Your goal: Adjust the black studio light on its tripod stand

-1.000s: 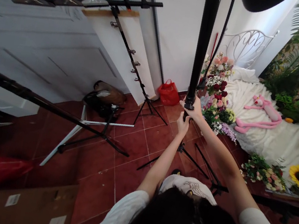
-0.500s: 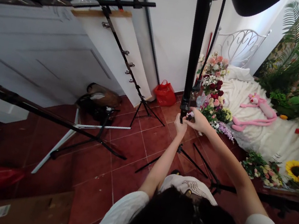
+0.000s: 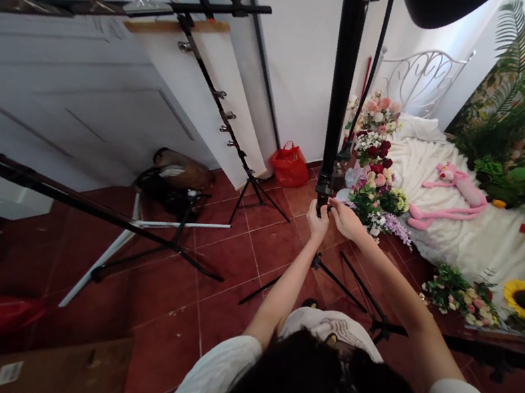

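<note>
While our left hand wraps the black pole just below its collar, our right hand comes in from the right, fingertips at the same joint. Left grip: fingers curled round the pole, thumb up. Right grip: thumb and finger almost together beside the pole; can't tell if they pinch a knob or only touch the side, too small to read. Pole runs upright in front of us, lamp head at the top, cable hanging along its right side, tripod legs on the tiles below. Flowers sit right of the pole on the far side, red bag to its left on the floor. Our read: we're at the clamp joint, probably adjusting or locking pole height. Next move likely calls for a firm left hold taking the lamp's weight while our right fingers turn whatever fastener is there. Top-heavy load, so if that joint is loose, the upper section could drop onto our left hand.
</note>
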Demonstrator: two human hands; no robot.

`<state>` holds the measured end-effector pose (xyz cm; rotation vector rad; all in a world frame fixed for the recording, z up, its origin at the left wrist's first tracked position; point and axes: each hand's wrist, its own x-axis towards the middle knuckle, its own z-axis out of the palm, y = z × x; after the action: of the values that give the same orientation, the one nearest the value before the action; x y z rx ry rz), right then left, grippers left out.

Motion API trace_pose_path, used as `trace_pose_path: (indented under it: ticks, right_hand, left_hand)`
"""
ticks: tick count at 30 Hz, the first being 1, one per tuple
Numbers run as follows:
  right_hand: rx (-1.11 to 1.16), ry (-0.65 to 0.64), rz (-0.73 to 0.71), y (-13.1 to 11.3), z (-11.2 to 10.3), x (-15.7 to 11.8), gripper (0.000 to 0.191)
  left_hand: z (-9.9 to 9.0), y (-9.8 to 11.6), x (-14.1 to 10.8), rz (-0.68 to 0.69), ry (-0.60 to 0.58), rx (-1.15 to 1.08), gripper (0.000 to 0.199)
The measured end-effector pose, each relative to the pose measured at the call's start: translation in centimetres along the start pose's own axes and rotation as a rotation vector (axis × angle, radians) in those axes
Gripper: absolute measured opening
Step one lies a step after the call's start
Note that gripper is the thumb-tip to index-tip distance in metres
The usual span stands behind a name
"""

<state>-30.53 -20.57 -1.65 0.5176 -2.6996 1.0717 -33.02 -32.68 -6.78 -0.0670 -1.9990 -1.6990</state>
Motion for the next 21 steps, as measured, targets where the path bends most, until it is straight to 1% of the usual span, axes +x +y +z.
trace_pose_path:
  ticks: [4, 8, 10, 14, 17, 21]
  right_hand:
    - [0.006, 0.024, 0.026, 0.7, 1.1, 0.8, 0.049]
    - [0.108, 0.049, 0.112, 1.6, 1.6, 2.0, 0.042]
    - [0.228, 0.082, 0.169, 2.3, 1.7, 2.6, 0.037]
    - [0.571, 0.137, 0.253, 3.1, 1.7, 3.1, 0.034]
    - [0.72, 0.169, 0.308, 2.9, 2.0, 2.9, 0.037]
    - [0.733, 0.318, 0.402, 1.6, 2.9, 2.8, 0.042]
  left_hand:
    - [-0.1, 0.1, 0.0, 0.003, -0.006, 0.001, 0.06]
    - [-0.1, 0.2, 0.0, 0.01, -0.009, -0.024, 0.063]
    - [-0.2, 0.2, 0.1, 0.015, -0.022, -0.038, 0.064]
    - [-0.3, 0.3, 0.2, 0.025, -0.036, -0.052, 0.064]
    - [-0.3, 0.4, 0.2, 0.031, -0.039, -0.05, 0.064]
    - [-0.4, 0.5, 0.3, 0.026, -0.039, -0.009, 0.067]
